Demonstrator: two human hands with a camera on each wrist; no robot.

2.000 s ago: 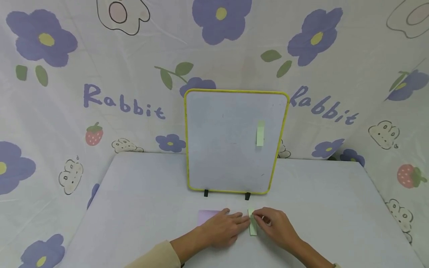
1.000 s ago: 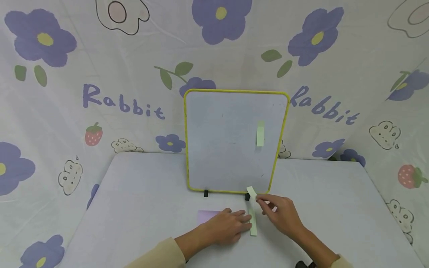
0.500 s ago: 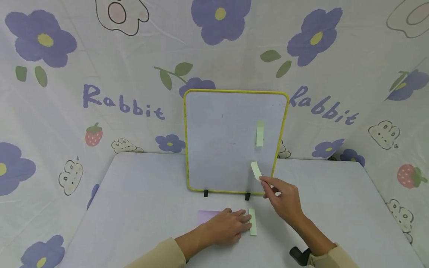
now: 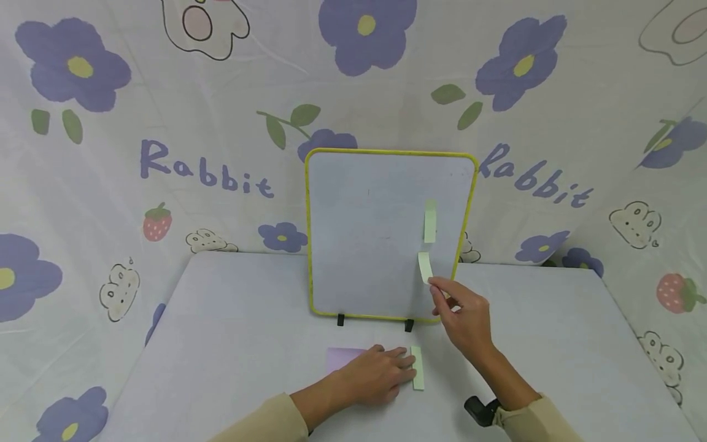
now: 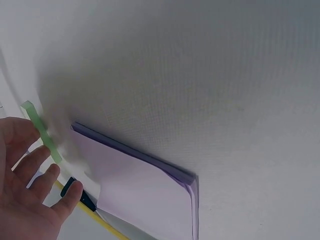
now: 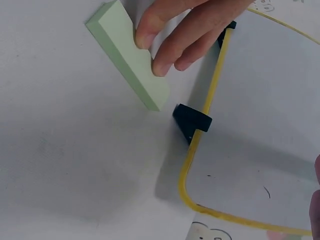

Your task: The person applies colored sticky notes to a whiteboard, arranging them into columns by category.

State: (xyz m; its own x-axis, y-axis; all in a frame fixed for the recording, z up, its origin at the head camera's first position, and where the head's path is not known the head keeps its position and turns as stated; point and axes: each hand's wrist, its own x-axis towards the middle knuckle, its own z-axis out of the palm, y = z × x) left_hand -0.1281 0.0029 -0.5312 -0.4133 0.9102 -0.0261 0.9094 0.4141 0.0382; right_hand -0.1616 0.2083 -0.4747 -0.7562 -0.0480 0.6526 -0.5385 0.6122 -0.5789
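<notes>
Head view: right hand (image 4: pixel 465 316) pinches a green strip (image 4: pixel 424 268) by its lower end before the whiteboard's (image 4: pixel 361 245) 4 o'clock, at 6 o'clock from an attached strip (image 4: pixel 430 226); aligning both, then pressing flat, should serve best. Left wrist view: left hand (image 5: pixel 27 205), relaxed, by the green pad (image 5: pixel 46 136); purple pad (image 5: pixel 142 185) at 4 o'clock. Right wrist view: left hand touches the green pad.

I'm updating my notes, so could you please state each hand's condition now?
Left hand: open, touching the green pad.
Right hand: closed, pinching a pale green strip.
</notes>
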